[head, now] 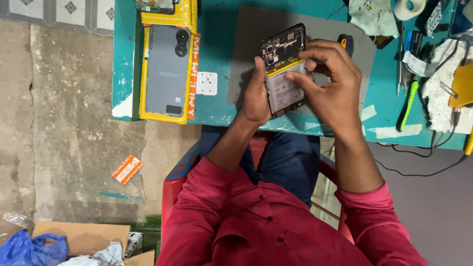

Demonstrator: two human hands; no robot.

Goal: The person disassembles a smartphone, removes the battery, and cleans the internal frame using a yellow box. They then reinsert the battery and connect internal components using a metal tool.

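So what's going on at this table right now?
A person in a red shirt sits at a teal table with an opened phone, its back cover off and the battery and circuit board showing. The left hand grips the phone's edge over a grey mat, while the right hand presses a fingertip on the top of the battery. A grey back cover lies on a yellow box to the left. Tools and cables sit to the right.
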